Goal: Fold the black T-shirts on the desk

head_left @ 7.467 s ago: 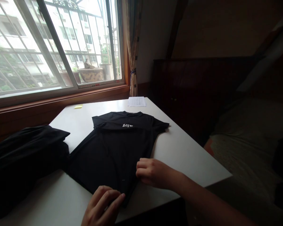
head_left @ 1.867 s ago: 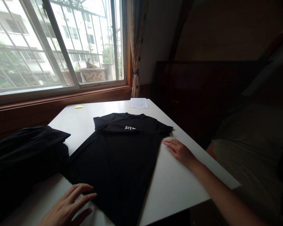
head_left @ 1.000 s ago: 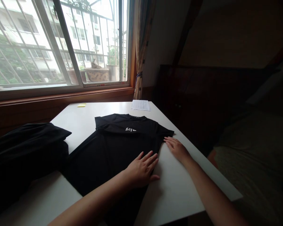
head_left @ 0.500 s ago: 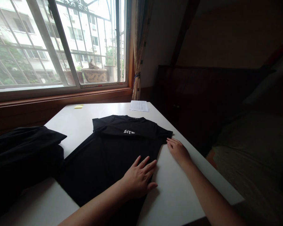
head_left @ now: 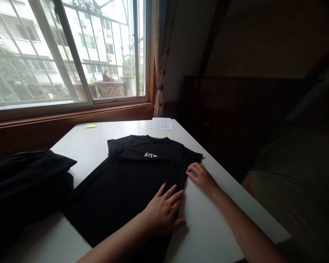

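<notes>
A black T-shirt (head_left: 142, 175) with small white lettering on its chest lies spread on the white table (head_left: 208, 215), collar toward the window. My left hand (head_left: 164, 210) rests flat on the lower right part of the shirt, fingers spread, its thumb over the bare tabletop. At the shirt's right side edge, just below the sleeve, my right hand (head_left: 201, 177) has its fingers and thumb bent together in a pinch on the fabric. The shirt's bottom part is hidden behind my left forearm.
Dark clothing (head_left: 30, 179) is heaped at the table's left. Papers (head_left: 162, 124) and a yellow sticky pad (head_left: 91, 125) sit at the far end. Beyond are a barred window (head_left: 106, 54) and a tied curtain (head_left: 159, 65). The table's right edge slants toward me.
My right hand has moved from beside the sleeve's hem down and left to the shirt's side edge, its fingers bending. My left hand has shifted slightly right and stays flat on the shirt.
</notes>
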`<state>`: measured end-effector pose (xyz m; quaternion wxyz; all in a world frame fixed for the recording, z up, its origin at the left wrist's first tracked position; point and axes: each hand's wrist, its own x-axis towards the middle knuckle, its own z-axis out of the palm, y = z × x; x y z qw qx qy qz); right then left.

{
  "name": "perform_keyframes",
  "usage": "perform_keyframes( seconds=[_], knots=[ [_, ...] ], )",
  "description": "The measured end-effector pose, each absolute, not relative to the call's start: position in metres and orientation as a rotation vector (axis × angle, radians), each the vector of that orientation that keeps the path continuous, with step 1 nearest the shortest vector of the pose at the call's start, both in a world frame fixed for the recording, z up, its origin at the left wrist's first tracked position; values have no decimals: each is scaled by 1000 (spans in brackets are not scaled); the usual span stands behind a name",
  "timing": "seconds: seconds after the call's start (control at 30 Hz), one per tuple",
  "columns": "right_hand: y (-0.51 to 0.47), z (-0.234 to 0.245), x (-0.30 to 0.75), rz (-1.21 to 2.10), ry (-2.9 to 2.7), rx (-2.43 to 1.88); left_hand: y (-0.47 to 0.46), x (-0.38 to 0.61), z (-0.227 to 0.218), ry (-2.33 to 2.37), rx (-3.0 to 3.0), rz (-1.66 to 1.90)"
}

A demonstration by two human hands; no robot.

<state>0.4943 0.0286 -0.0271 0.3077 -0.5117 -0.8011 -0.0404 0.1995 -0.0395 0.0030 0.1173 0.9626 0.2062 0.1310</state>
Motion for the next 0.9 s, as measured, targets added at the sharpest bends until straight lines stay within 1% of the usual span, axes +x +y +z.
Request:
perform_keyframes(
  seconds=[0.5, 0.9],
  knots=[
    [35, -32, 504, 15, -2003, -1397, -46, 196, 8, 545, 2793, 339],
    [18, -12, 508, -85, -2159, -1311, -48, 198, -6, 564, 2863, 290]
  ],
)
